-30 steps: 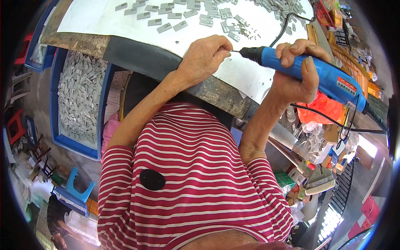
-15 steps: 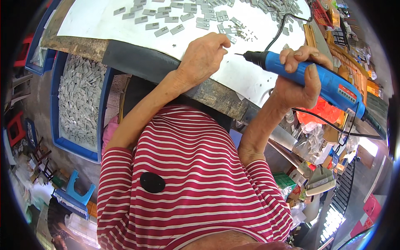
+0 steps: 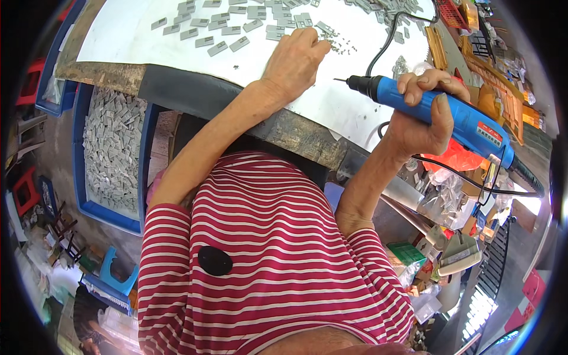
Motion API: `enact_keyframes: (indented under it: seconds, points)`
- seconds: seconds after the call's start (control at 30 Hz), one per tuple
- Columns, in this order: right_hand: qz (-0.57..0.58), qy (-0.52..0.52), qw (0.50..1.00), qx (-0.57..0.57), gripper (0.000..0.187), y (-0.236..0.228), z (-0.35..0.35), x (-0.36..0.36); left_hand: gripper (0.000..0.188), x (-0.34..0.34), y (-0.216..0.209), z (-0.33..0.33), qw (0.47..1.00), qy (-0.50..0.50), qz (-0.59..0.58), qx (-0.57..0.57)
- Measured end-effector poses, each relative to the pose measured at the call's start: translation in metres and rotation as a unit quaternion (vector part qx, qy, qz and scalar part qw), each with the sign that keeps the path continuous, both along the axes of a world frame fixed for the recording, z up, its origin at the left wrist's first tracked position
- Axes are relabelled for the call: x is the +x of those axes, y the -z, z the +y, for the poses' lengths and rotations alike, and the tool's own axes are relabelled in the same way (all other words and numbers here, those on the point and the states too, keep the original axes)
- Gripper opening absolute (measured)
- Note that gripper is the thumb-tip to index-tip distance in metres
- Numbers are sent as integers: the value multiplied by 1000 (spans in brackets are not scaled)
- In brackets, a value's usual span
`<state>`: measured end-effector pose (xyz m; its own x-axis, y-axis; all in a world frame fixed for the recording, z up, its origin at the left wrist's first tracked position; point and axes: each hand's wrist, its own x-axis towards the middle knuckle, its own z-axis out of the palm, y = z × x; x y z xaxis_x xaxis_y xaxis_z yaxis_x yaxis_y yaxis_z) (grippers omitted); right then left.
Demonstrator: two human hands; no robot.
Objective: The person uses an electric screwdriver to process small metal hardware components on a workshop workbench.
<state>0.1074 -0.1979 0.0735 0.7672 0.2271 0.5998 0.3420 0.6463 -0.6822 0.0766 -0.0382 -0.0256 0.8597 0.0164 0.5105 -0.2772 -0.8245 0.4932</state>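
My right hand [image 3: 427, 115] is wrapped round a blue electric screwdriver [image 3: 470, 121], its thin black bit pointing left above the white table sheet. A black cable trails from its rear end. My left hand [image 3: 294, 64] is closed over the sheet, fingertips bent down beside a scatter of tiny screws [image 3: 342, 45]. Whatever lies between those fingertips is hidden. Small flat grey rectangular pieces [image 3: 239, 44] are spread in loose rows beyond my left hand. A larger heap of similar grey parts [image 3: 378, 7] lies at the far edge.
Below the worn wooden table edge [image 3: 305, 137], to the left, a blue bin [image 3: 112, 216] is filled with grey pieces. Another black cable [image 3: 387, 41] crosses the sheet. Wooden strips [image 3: 436, 48] and a red basket [image 3: 452, 13] stand at the far right. Part of another person [image 3: 89, 319] appears lower left.
My left hand has shifted slightly away from me toward the screws and turned fingers-down. The screwdriver stays almost where it was, and the whole view has tilted a little.
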Motion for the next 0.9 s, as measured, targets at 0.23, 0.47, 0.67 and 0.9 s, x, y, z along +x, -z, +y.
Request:
enact_keyframes:
  seconds: [0.23, 0.47, 0.67, 0.9]
  points:
    - [26, -9, 1000, 0, 25, -1, 10, -1, 9, -21, -4, 12, 1000, 14, 23, -10]
    - [42, -35, 998, -12, 23, -3, 41, -2, 12, -47, -9, 32, 997, -15, 67, -33]
    - [52, -33, 997, -40, 25, 3, 65, -5, 17, -50, -5, 34, 995, -14, 45, -89]
    - [56, -33, 996, -56, 26, 7, 73, -4, 21, -52, -6, 37, 994, -2, 38, -107]
